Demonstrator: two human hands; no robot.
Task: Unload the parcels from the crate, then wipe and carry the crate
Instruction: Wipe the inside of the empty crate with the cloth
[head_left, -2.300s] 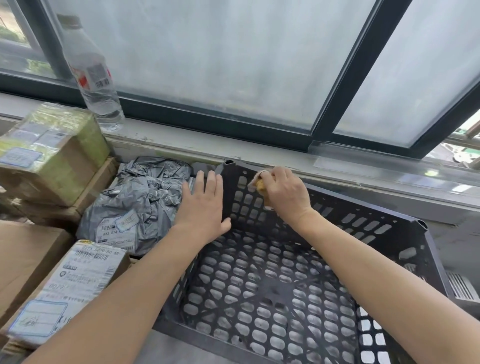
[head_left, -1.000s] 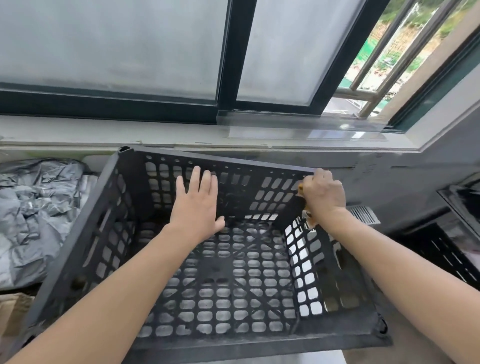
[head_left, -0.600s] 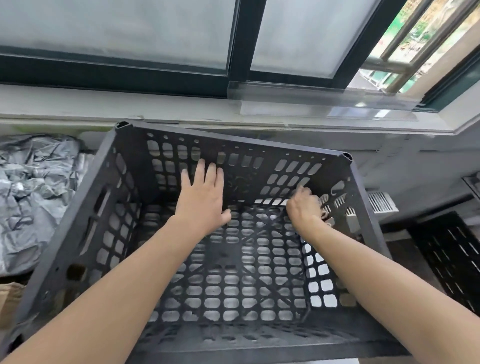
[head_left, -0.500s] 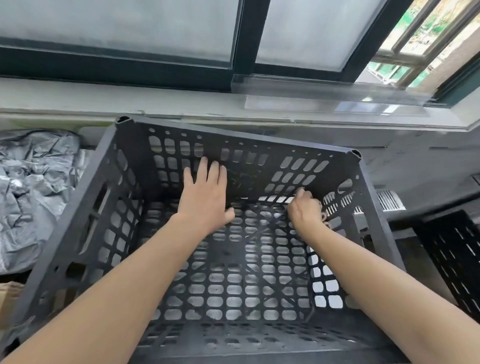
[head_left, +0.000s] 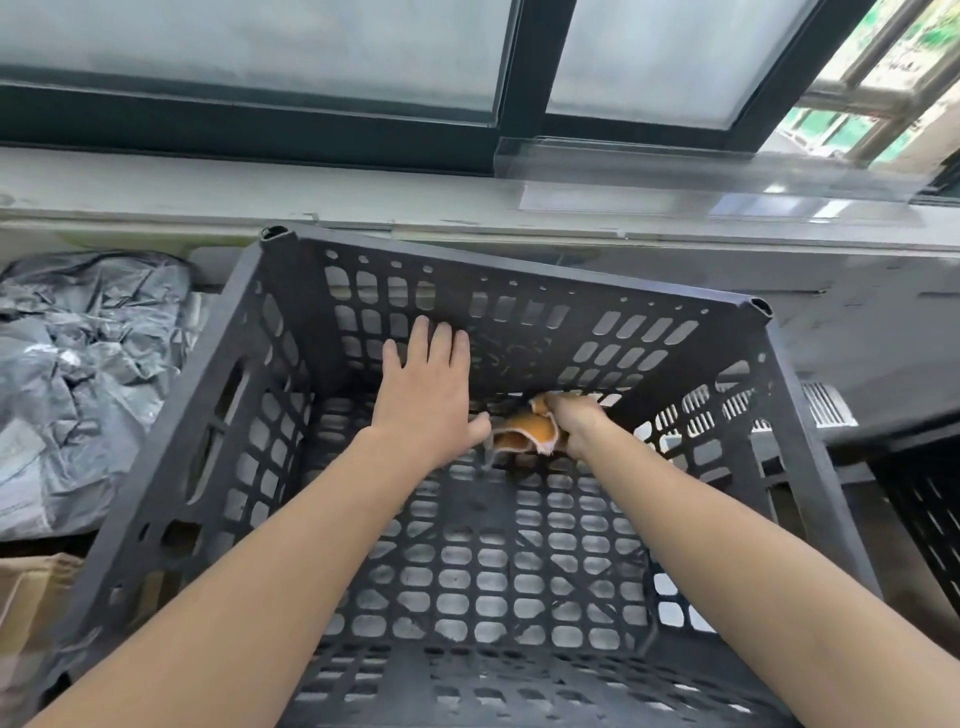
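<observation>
Both arms reach down into the dark crate (head_left: 218, 415), which sits under the window sill (head_left: 208, 192). The left hand (head_left: 423, 395) lies flat, fingers straight, against the far inner wall. The right hand (head_left: 574, 421) grips an orange cloth (head_left: 524, 431) low at that wall. Grey parcels (head_left: 83, 379) lie just left of it.

Dark slotted crate (head_left: 493, 266) upright, orange cloth (head_left: 524, 431) inside; grey parcel (head_left: 88, 374) just left.
</observation>
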